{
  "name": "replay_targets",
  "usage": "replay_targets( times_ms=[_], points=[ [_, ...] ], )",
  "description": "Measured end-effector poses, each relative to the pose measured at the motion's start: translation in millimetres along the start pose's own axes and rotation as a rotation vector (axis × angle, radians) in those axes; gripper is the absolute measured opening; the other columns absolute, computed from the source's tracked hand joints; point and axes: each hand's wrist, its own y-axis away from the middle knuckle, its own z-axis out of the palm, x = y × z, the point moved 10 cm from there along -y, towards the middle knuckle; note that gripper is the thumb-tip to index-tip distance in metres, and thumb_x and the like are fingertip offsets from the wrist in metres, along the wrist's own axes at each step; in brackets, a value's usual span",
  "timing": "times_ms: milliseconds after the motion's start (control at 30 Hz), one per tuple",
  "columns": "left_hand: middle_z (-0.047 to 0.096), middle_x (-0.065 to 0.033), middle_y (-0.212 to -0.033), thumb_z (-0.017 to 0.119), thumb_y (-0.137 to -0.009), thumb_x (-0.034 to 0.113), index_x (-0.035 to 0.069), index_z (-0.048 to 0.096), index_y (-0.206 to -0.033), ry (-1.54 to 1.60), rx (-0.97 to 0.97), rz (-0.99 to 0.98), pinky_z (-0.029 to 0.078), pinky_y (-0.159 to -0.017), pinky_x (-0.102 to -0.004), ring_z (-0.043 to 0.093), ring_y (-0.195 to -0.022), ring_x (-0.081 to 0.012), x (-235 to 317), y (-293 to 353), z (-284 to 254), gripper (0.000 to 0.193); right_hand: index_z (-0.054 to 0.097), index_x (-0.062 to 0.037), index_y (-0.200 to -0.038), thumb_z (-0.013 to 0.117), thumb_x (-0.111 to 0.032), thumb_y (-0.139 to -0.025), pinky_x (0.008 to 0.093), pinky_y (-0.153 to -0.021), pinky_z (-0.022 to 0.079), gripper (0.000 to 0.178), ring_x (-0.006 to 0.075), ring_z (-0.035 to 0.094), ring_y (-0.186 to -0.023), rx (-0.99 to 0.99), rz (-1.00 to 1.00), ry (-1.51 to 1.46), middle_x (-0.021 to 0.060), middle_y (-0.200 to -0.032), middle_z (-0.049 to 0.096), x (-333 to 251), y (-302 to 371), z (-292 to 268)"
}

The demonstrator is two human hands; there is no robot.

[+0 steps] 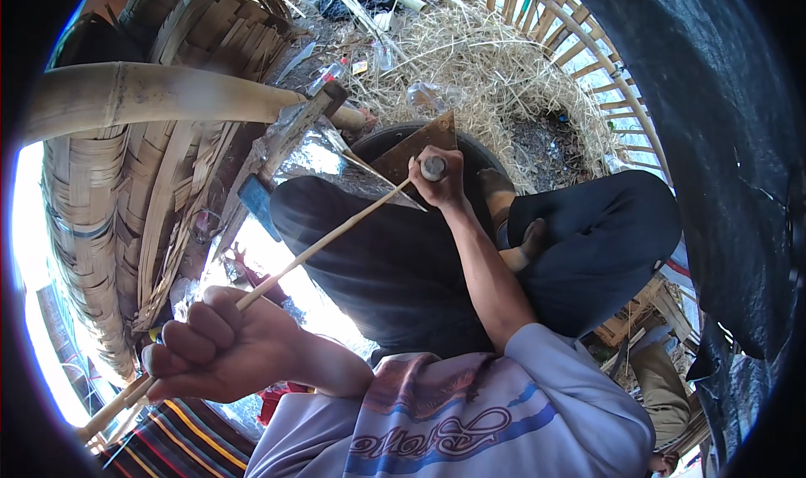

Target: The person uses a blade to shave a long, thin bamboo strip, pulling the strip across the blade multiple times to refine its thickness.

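Observation:
My left hand is closed in a fist around a long, thin bamboo strip, whose tail runs out past the fist at the lower left. The strip slants up and right until its far end meets my right hand. That hand is closed around what looks like a knife, its round wooden handle seen end-on. A broad, rusty-brown flat piece, perhaps the blade, shows just beyond the fingers; how it joins the handle is hidden. Behind it is a dark round tub.
My crossed legs in dark trousers lie beneath the strip. A thick bamboo pole and woven bamboo panels stand left. Dry straw and plastic bottles lie beyond. Black sheeting hangs right; another person's leg shows lower right.

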Motion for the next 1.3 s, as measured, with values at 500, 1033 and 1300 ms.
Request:
replay_targets(
  times_ms=[500, 1033, 1300],
  points=[
    [0.019, 0.0061, -0.054, 0.036, -0.096, 0.045, 0.017, 0.025, -0.065, -0.034, 0.015, 0.018, 0.011, -0.04, -0.0216, 0.013, -0.046, -0.0044, -2, -5, -3, 0.043, 0.048, -0.0048, -0.054, 0.065, -0.009, -0.073, 0.0246, -0.045, 0.037, 0.025, 0.0068, 0.047, -0.045, 0.008, 0.003, 0.025, 0.0015, -0.048, 0.048, 4, 4, 1],
    [0.016, 0.0064, -0.054, 0.037, -0.096, 0.045, 0.017, 0.026, -0.065, -0.08, 0.024, 0.017, 0.01, -0.041, -0.0227, 0.01, -0.046, -0.0047, -4, -13, -10, 0.043, 0.05, -0.0022, -0.056, 0.062, -0.004, -0.074, 0.0236, -0.046, 0.037, 0.022, 0.0047, 0.047, -0.048, 0.145, 0.101, -0.049, 0.0005, -0.051, 0.051, 16, -4, -27],
    [0.011, 0.006, -0.053, 0.04, -0.094, 0.048, 0.018, 0.023, -0.062, -0.244, 0.173, 0.032, 0.006, -0.039, -0.0249, 0.006, -0.046, -0.0054, -18, -32, -12, 0.048, 0.054, -0.0043, -0.058, 0.065, -0.008, -0.076, 0.0235, -0.049, 0.039, 0.022, 0.004, 0.049, -0.051, 0.055, 0.1, -0.041, -0.002, -0.053, 0.054, 35, 10, -22]
  ],
)
